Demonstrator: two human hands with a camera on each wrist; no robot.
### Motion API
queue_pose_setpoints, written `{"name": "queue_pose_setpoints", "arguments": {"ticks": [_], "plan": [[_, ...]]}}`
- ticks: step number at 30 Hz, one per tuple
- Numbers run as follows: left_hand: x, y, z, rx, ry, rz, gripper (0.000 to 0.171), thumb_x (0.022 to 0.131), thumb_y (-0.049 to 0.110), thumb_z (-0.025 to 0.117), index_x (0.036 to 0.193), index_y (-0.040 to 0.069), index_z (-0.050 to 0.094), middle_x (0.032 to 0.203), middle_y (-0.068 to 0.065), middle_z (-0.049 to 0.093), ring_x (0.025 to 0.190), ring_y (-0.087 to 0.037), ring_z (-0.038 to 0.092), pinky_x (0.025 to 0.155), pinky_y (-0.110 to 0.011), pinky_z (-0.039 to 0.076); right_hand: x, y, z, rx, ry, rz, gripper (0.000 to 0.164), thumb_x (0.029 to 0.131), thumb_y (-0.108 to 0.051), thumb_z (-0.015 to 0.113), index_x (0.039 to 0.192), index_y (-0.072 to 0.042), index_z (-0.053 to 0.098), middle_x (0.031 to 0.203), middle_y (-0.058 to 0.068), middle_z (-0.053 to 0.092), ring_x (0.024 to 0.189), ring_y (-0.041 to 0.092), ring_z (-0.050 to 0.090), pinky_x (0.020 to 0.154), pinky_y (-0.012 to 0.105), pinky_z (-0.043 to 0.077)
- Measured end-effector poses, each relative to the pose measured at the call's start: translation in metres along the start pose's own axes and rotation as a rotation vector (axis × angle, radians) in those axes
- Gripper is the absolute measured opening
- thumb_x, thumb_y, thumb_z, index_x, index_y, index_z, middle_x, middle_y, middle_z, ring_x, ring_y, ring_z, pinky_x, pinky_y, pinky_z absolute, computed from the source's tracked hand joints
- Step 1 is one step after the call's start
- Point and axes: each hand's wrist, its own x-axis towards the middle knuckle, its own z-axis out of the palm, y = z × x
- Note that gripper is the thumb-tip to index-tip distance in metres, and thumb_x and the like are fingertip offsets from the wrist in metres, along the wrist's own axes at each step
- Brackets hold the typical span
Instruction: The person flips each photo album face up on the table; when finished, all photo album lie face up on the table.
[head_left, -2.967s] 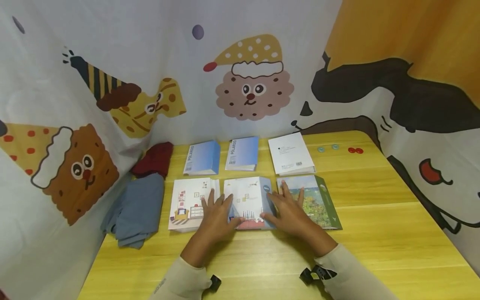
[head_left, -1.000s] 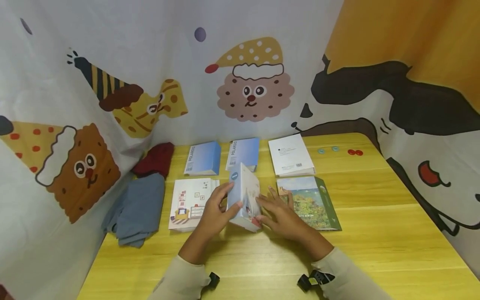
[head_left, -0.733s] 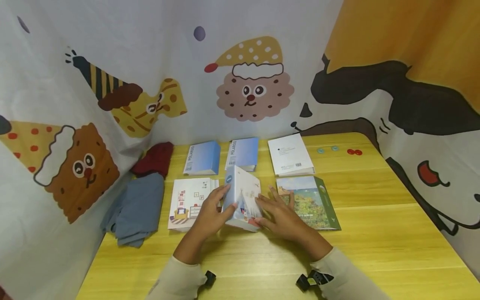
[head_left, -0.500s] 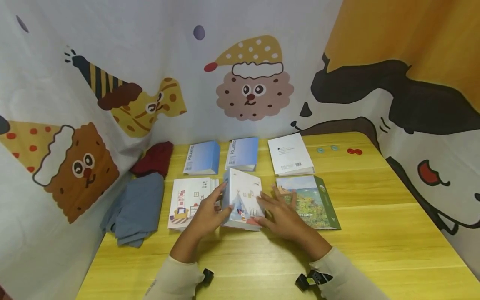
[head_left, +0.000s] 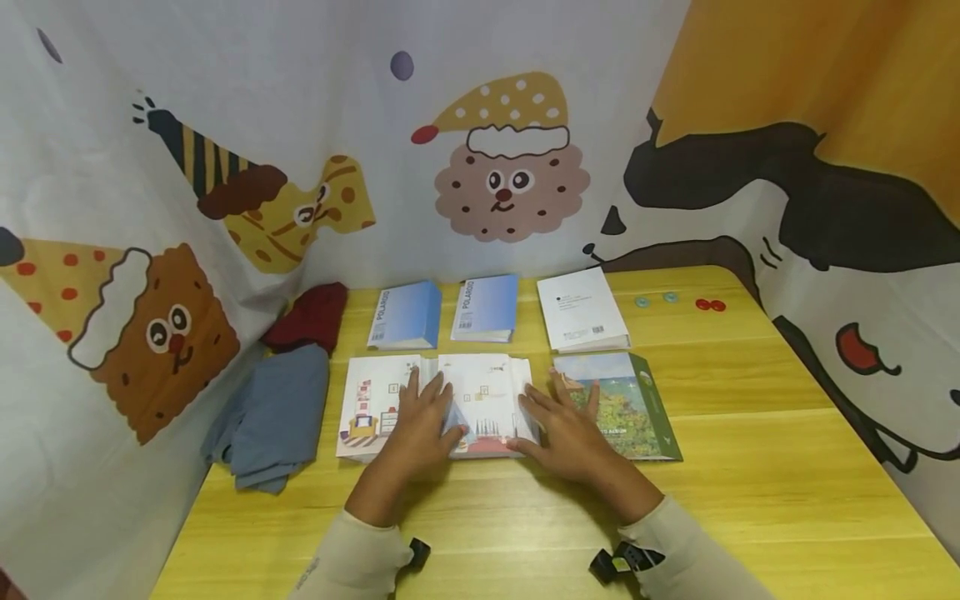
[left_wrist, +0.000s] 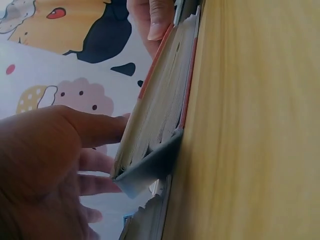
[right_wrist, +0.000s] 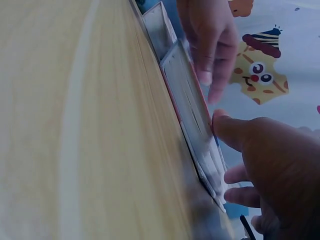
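Observation:
A white photo album (head_left: 482, 379) with a tent drawing lies in the middle of the front row. My left hand (head_left: 420, 421) rests at its left side, thumb on the cover and fingers spread along the grey-blue spine (left_wrist: 150, 167). At the opposite side, my right hand (head_left: 566, 425) touches the album with its thumb and relaxed fingers. Page edges (right_wrist: 186, 92) face the right wrist camera. To the left lies another white album (head_left: 367, 408) with a furniture drawing, partly behind my left fingers. A green-spined album (head_left: 630, 408) with a landscape cover sits right of it.
Behind stand two blue albums (head_left: 408, 312) (head_left: 483, 308) and a white one (head_left: 582, 308). Blue buttons (head_left: 670, 297) and red buttons (head_left: 711, 305) lie at the back right. Folded grey-blue cloth (head_left: 281, 417) and dark red cloth (head_left: 311, 317) occupy the left edge, beside a printed curtain (head_left: 405, 167).
The middle album was lifted and turned so its spine moved from the right side to the left. From tilted up between both hands, it has come down flat; my fingers have spread.

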Motion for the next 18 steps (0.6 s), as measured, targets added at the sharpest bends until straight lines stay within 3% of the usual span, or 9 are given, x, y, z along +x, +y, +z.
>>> {"name": "queue_pose_setpoints", "arguments": {"ticks": [3,9,14,18], "plan": [[-0.001,-0.001,0.001,0.075,-0.046,-0.013,0.066,0.105,0.035,0.073,0.155,-0.006,0.056,0.173,-0.028,0.039,0.166,-0.062,0.005,0.129,-0.082,0.01,-0.001,-0.001,0.0,0.003,0.006,-0.005,0.08,0.098,-0.07,0.068,0.157,-0.017,0.061,0.169,0.007,0.053,0.168,0.049,0.022,0.117,0.095,-0.005],[-0.004,0.005,-0.001,0.071,-0.058,-0.031,0.064,0.105,0.034,0.072,0.157,0.001,0.056,0.173,-0.028,0.038,0.167,-0.06,0.003,0.129,-0.084,0.005,-0.002,-0.003,-0.004,0.003,0.017,-0.014,0.081,0.098,-0.069,0.069,0.158,-0.015,0.06,0.168,0.009,0.053,0.167,0.051,0.024,0.116,0.096,-0.003],[0.002,0.021,-0.001,0.09,-0.053,0.002,0.069,0.104,0.041,0.074,0.159,0.005,0.055,0.175,-0.028,0.034,0.167,-0.058,0.008,0.128,-0.084,0.007,-0.001,0.005,-0.011,0.007,0.059,-0.001,0.077,0.099,-0.062,0.072,0.158,-0.014,0.06,0.168,0.013,0.053,0.167,0.05,0.024,0.116,0.096,-0.004],[0.009,0.039,0.006,0.134,-0.089,0.04,0.075,0.104,0.048,0.072,0.163,0.007,0.051,0.178,-0.027,0.029,0.168,-0.057,0.009,0.129,-0.083,0.008,-0.002,0.02,-0.021,-0.003,0.082,0.03,0.076,0.1,-0.059,0.073,0.158,-0.013,0.059,0.171,0.015,0.048,0.167,0.05,0.022,0.116,0.095,-0.006]]}}
